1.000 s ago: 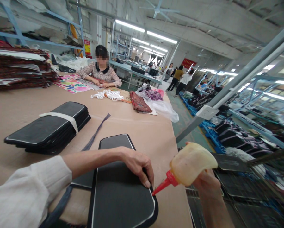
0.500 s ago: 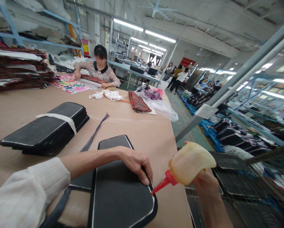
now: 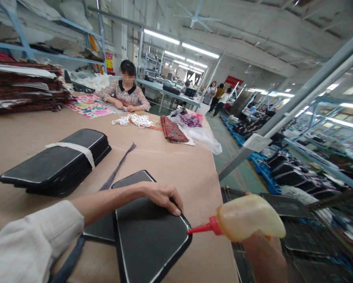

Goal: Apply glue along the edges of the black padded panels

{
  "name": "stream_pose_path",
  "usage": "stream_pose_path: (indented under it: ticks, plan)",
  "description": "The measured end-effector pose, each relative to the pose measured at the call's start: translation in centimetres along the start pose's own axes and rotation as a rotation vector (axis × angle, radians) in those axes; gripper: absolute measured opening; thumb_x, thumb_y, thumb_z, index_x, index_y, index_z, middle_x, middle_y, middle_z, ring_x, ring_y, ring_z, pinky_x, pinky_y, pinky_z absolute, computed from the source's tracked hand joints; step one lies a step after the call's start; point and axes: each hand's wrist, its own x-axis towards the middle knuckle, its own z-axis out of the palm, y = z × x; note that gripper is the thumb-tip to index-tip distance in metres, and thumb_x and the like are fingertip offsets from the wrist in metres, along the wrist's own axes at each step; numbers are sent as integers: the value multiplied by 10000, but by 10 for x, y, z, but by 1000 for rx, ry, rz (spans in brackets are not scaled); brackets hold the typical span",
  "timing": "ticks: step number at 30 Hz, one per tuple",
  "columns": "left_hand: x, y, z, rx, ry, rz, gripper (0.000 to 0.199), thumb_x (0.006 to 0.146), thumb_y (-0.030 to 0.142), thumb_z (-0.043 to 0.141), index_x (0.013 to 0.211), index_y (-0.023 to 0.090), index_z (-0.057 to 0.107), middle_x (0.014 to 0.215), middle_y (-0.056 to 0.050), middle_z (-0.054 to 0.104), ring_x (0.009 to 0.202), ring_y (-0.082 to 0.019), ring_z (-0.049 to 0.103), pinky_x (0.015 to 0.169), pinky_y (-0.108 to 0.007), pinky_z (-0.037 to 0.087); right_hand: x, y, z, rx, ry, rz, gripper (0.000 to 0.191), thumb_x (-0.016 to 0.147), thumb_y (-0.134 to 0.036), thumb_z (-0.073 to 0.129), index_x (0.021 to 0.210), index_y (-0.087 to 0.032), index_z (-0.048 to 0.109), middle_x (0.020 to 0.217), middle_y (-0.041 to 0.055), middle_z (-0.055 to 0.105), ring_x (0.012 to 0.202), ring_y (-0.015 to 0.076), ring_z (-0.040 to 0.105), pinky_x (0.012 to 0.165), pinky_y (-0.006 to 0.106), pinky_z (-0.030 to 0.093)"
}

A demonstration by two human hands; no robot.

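Panel [image 3: 153,243], black with a pale line along its border, lies on the tan table [image 3: 200,184] right in front of the worker, close to the table's right edge. From where I stand, the left hand [image 3: 164,198] reaches across it, fingers bent down at its right edge and thumb resting on top near the border; whether they pinch the edge, I cannot tell. The right hand [image 3: 266,249], somewhat blurred, has its fingers wrapped around a yellowish bottle [image 3: 253,217], tipped on its side so that the red nozzle [image 3: 204,227] points left. The nozzle's tip is at the panel's right corner, on the pale line.

Another dark piece [image 3: 100,228] shows just left of the panel, below the forearm. A dark strip [image 3: 120,167] runs under that arm, and farther left sits a stack [image 3: 55,165] of black pieces with a white band [image 3: 73,147] around it. Toward the far end I see white cords [image 3: 138,120], a folded red cloth [image 3: 173,129] and clear plastic [image 3: 207,140]. A co-worker [image 3: 127,94] sits across the table, both hands on reddish material, beside a brightly printed sheet [image 3: 89,106].
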Motion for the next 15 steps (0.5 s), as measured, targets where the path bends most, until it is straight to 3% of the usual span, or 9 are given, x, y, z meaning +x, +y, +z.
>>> stream_pose_path:
  ticks: [4,7,11,15]
  plan:
    - [-1,-7,-2,5,85,-9,202,773,282,546,835,111,634,707,5,592,680,-107,515,602,-164,380,-13,3,0,-54,85,62,508,573,-369,675,1024,-171,549,816,73,606,704,181,549,603,269,472]
    - [-1,-9,-3,24,119,-27,178,775,273,536,796,115,617,669,19,554,645,-90,483,571,-154,358,-22,-2,6,-99,97,25,516,603,-405,661,1049,-186,527,815,59,588,697,171,525,598,259,449]
    - [-1,-12,-4,29,163,-44,170,780,272,521,803,123,600,687,26,543,658,-84,469,578,-150,352,-27,-12,18,-13,138,33,465,651,-384,636,1054,-185,519,660,3,533,565,138,470,574,261,439]
    - [0,-16,-4,19,189,-60,148,780,245,505,806,125,587,690,28,532,666,-83,465,577,-150,351,-30,-18,28,70,181,50,493,643,-339,644,1091,-207,487,731,-1,559,651,144,521,649,265,449]
